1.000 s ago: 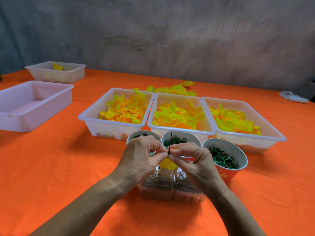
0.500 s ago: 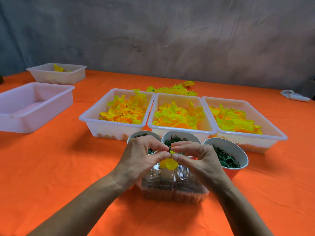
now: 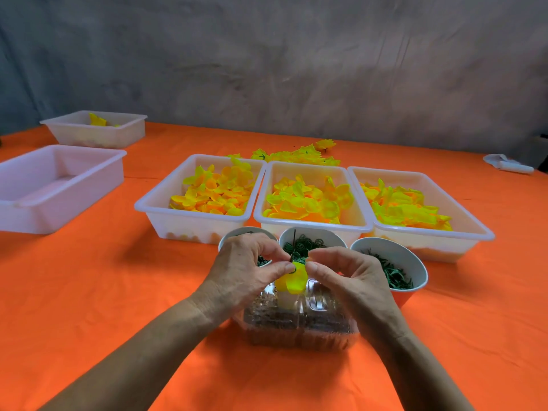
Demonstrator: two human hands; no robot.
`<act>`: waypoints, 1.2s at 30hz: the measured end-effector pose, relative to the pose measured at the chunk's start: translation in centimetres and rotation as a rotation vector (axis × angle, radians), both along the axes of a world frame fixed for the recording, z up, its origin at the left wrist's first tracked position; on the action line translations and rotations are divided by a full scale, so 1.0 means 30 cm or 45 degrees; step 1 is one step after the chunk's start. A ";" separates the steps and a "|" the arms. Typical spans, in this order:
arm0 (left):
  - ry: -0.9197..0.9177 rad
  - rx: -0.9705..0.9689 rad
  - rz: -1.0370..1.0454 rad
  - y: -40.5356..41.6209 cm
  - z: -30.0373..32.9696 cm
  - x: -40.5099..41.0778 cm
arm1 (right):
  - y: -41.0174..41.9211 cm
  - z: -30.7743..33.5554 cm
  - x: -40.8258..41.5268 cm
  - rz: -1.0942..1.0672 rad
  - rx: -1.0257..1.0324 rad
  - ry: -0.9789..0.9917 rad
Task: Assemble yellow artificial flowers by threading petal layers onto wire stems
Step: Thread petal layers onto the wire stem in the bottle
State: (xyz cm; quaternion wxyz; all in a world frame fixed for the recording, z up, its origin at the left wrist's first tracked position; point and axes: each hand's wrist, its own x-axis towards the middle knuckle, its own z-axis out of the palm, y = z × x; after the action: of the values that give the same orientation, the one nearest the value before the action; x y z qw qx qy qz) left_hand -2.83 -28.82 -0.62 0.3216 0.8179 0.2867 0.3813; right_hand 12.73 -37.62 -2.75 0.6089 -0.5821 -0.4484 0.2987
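Observation:
A thin dark wire stem [image 3: 294, 243] stands upright between my two hands, with a yellow petal layer [image 3: 292, 280] hanging on it below my fingertips. My left hand [image 3: 247, 269] pinches the stem at the top of the petal, where a small green ring sits. My right hand [image 3: 345, 277] is just right of the petal with fingers curled, thumb and forefinger close to the stem; whether they touch it is unclear. Three white trays hold yellow petals: left [image 3: 154, 207], middle [image 3: 360, 225], right [image 3: 486, 232].
Three cups with green parts stand before the trays: left [image 3: 228, 234], middle [image 3: 332, 234], right [image 3: 415, 259]. A clear plastic box [image 3: 296, 330] lies under my hands. A pile of finished yellow flowers [image 3: 296, 154] lies behind the trays. Two more white trays [image 3: 59, 185] [image 3: 95, 133] stand far left.
The petal layer has slid further down the stem and now hangs below my fingertips. My right hand's fingers have drawn slightly away from the stem.

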 end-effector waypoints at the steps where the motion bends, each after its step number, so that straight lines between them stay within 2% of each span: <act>1: -0.001 -0.005 0.001 0.002 -0.001 0.000 | -0.004 0.002 -0.001 0.014 -0.010 0.024; 10: 0.011 -0.034 0.020 0.004 -0.005 -0.001 | -0.014 0.025 -0.014 0.113 -0.155 -0.065; 25: 0.037 -0.055 0.002 0.010 -0.002 -0.004 | 0.004 0.038 -0.022 0.162 -0.197 0.086; 31: 0.036 -0.049 -0.006 0.010 0.000 -0.005 | 0.011 0.037 -0.009 0.087 -0.234 0.185; 36: 0.038 -0.035 -0.021 0.013 -0.001 -0.006 | 0.010 0.030 -0.018 0.055 -0.218 0.138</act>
State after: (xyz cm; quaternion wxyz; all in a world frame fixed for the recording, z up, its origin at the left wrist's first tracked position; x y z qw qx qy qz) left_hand -3.01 -28.42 -0.65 0.3316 0.8215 0.2898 0.3623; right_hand 12.20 -37.33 -1.87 0.5739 -0.6051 -0.3999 0.3801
